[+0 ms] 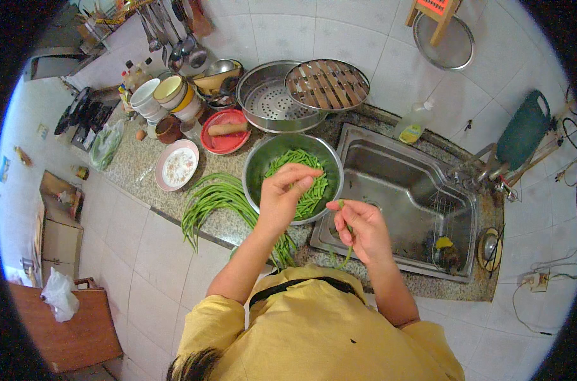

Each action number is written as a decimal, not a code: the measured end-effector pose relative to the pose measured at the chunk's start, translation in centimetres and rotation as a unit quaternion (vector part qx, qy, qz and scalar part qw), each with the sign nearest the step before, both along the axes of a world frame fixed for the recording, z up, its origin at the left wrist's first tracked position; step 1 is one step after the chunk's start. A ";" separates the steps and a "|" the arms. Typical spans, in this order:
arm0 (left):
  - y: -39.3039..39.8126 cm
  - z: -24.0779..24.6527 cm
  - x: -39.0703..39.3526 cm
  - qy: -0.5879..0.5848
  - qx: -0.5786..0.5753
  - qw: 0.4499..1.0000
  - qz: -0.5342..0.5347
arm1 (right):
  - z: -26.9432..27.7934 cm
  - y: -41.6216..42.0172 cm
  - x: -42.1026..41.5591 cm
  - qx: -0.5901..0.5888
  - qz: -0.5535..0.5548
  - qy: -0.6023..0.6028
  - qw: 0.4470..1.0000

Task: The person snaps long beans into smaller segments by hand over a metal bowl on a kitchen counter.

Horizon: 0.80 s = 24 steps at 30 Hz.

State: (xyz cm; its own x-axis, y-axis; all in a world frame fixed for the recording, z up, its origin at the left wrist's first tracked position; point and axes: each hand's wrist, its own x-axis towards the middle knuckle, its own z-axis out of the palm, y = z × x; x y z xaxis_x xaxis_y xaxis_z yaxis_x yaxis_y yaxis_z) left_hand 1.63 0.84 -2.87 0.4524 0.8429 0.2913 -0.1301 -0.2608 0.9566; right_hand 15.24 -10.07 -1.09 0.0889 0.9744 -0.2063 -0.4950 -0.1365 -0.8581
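My left hand is over a steel bowl that holds many short cut pieces of green long beans. Its thumb and forefinger are close together; whether a piece is pinched between them cannot be told. Beside the bowl's right edge, near the sink's corner, my right hand grips a green long bean, whose lower end hangs down towards my yellow top. A bunch of whole long beans lies curved on the granite worktop left of the bowl, its ends hanging over the front edge.
A steel sink adjoins the bowl on the right. Behind the bowl stand a steel steamer tier and a slatted round rack. Left are a red basket with a rolling pin, a plate with white powder, and stacked bowls.
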 end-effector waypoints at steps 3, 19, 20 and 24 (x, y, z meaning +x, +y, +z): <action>1.0 0.2 -0.3 0.133 0.177 0.970 0.096 | -0.2 0.1 0.1 0.005 0.006 -0.008 1.000; -0.4 2.4 0.1 0.159 0.352 0.922 0.018 | 0.0 -0.1 0.8 -0.014 -0.038 -0.132 0.990; -0.8 3.0 0.4 0.169 0.397 0.901 0.027 | -0.2 -0.1 0.8 -0.008 -0.036 -0.142 0.989; -1.2 3.8 0.9 0.179 0.478 0.859 0.046 | -0.3 -0.2 0.9 0.001 -0.015 -0.166 0.986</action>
State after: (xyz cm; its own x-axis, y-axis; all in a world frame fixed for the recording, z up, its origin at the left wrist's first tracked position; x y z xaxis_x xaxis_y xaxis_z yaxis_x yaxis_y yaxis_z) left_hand 2.54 -0.36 0.89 0.6010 0.3338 0.7262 0.1910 -0.9423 0.2751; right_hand 16.19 -10.24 -1.44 0.1806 0.9705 -0.1598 -0.1903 -0.1250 -0.9737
